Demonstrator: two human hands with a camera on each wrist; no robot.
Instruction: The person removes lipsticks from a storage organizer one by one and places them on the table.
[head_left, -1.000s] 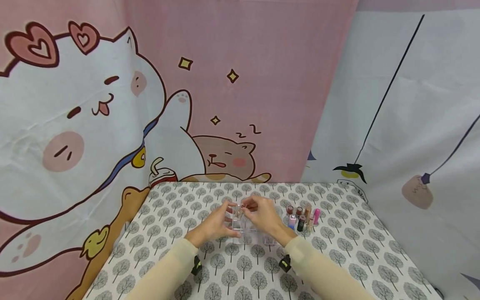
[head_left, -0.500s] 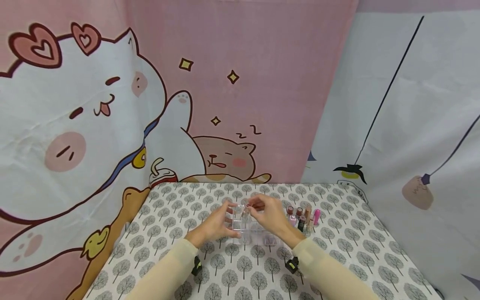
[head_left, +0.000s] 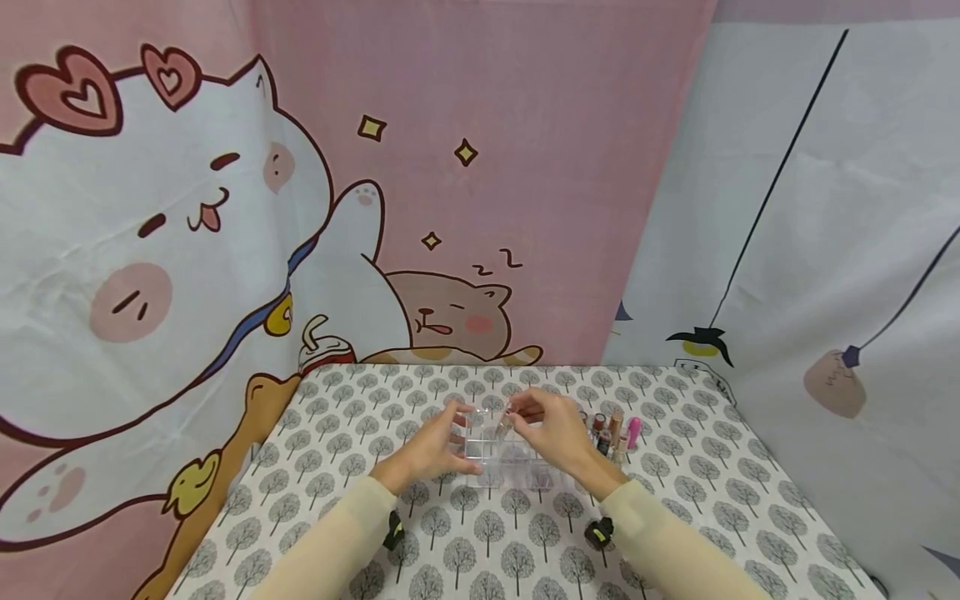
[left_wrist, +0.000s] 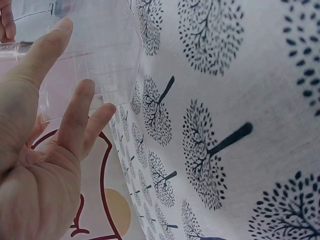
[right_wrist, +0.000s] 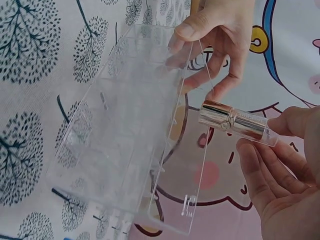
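A clear plastic compartment organizer (head_left: 486, 452) stands on the table. My left hand (head_left: 429, 446) holds its left side, thumb at the near end and fingers at the far end. In the left wrist view the thumb and fingertips touch the organizer's clear wall (left_wrist: 112, 60). My right hand (head_left: 553, 429) pinches a lipstick (right_wrist: 235, 122) by its clear end, thumb against fingers. The lipstick has a shiny rose-gold body and is tilted over the organizer's top, its metallic end pointing away from the fingers. In the left wrist view part of the lipstick (left_wrist: 12, 51) shows behind the left thumb.
Right of the organizer several lipsticks (head_left: 617, 423) stand in a group, partly hidden by my right hand. A bright pink tube (head_left: 633, 431) is at the group's right edge. A tree-print cloth (head_left: 360, 450) covers the table. Cartoon curtains (head_left: 570, 208) hang behind it.
My right hand has moved to the right over the organizer with the lipstick in its fingers, covering more of the standing lipsticks. My left hand keeps its place on the organizer.
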